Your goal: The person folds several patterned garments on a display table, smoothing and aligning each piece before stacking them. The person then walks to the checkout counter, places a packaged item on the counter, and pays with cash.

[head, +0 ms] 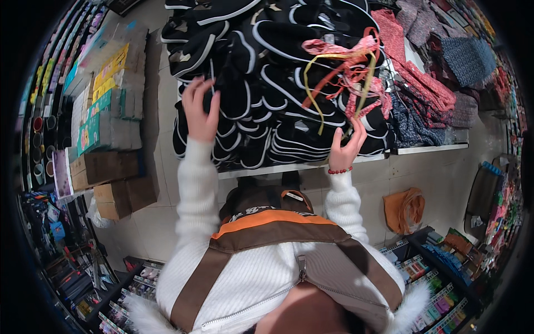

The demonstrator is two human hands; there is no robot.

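Observation:
Black cloth shoes (306,135) with white-edged soles lie piled in rows on a white-edged display table (250,171) before me. My left hand (201,109) is over the left side of the pile, thumb and fingers apart; its fingertips are near a thin white strip, and contact is unclear. At the front right, my right hand (348,144) has its thumb spread from its fingers. Its fingertips reach the lower end of a tangle of pink and red fabric strips (354,75) with a yellow ribbon (306,79) among them. The tangle lies over the shoes.
Patterned folded garments (434,92) lie on the adjoining table at right. Packaged goods (110,96) are stacked at left, above cardboard boxes (114,198). An orange bag (404,211) rests on the tiled floor (371,196). Stocked shelves (434,288) stand behind me.

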